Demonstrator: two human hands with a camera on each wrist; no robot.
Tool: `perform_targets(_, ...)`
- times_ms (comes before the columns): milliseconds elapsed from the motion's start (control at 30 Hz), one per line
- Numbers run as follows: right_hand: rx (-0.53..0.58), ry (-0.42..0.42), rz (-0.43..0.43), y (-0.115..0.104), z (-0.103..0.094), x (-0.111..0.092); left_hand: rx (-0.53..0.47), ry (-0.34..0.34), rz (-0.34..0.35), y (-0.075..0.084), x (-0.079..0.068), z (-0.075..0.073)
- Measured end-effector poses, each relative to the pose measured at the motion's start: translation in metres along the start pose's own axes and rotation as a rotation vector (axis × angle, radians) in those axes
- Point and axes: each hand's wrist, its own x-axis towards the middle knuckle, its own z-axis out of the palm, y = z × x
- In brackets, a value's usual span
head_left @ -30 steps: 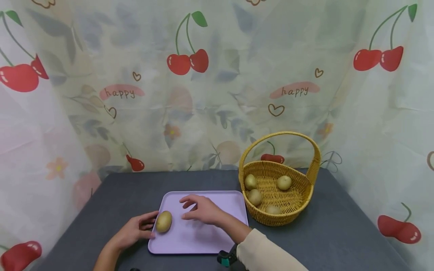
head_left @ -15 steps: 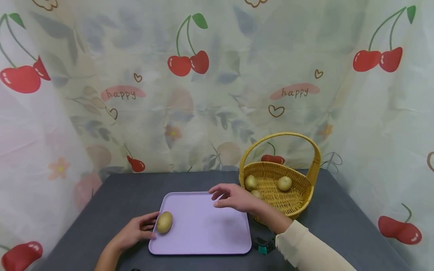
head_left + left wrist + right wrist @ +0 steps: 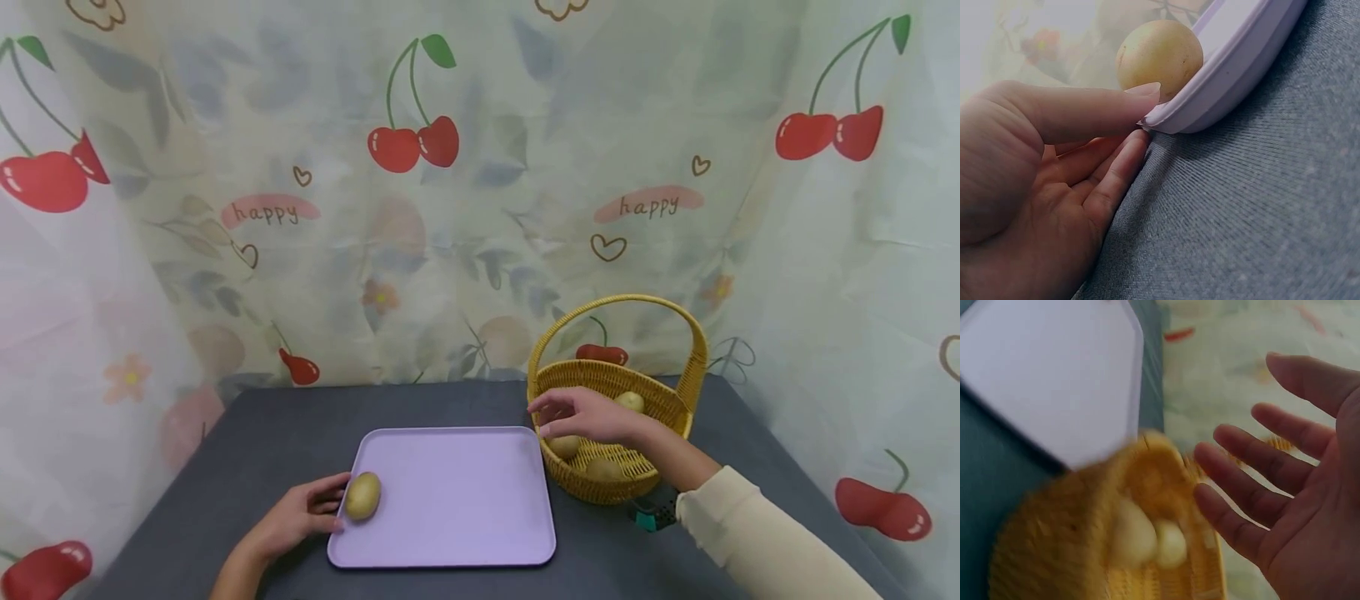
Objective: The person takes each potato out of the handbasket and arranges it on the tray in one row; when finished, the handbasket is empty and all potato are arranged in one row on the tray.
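A potato (image 3: 363, 496) lies at the left end of the lilac tray (image 3: 457, 500). My left hand (image 3: 296, 518) is at the tray's left edge; in the left wrist view its thumb tip is right at the rim beside the potato (image 3: 1161, 59), with straight fingers lower down. My right hand (image 3: 588, 414) is over the left side of a yellow wicker basket (image 3: 652, 477), palm down and holding nothing. The right wrist view shows its fingers (image 3: 1254, 459) spread apart. More potatoes (image 3: 604, 469) sit in the basket, partly hidden by the hand.
The basket's tall arched handle (image 3: 628, 298) rises behind my right hand. The grey-covered table (image 3: 442, 404) ends at a patterned curtain (image 3: 480, 250) at the back. A small black and teal device (image 3: 651, 518) shows below my right wrist.
My right hand has moved right, from above the tray to above the basket, with nothing in it. The left hand, the tray and the potato on it have stayed put.
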Motion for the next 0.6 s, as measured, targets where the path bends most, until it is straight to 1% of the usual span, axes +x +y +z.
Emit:
perform_targets(67, -0.021, -0.003, 0.032, 0.005, -0.011, -0.006, 0.0, 0.005, 0.001, -0.001, 0.001, 0.001)
perform_targets(167, -0.045, 0.0, 0.106, 0.013, -0.028, -0.01, -0.005, 0.01, -0.007, 0.0, 0.0, 0.001)
perform_targets(267, -0.028, 0.029, 0.181, 0.022, -0.042, -0.011, -0.003, 0.005, -0.021, 0.001, 0.0, 0.001)
perform_targets(367, 0.025, 0.093, 0.235, 0.032, -0.053, -0.009, 0.003, 0.009, -0.04, 0.003, -0.001, 0.002)
perform_targets(433, 0.052, 0.156, 0.263, 0.038, -0.058, -0.007, 0.003, 0.01, -0.045, 0.004, -0.001, 0.002)
perform_targets(533, 0.05, 0.242, 0.287, 0.049, -0.062, -0.003, 0.007, 0.013, -0.047, 0.004, -0.001, 0.002)
perform_targets(600, 0.046, 0.285, 0.307, 0.056, -0.064, -0.001, 0.007, 0.012, -0.041, 0.004, -0.001, 0.002)
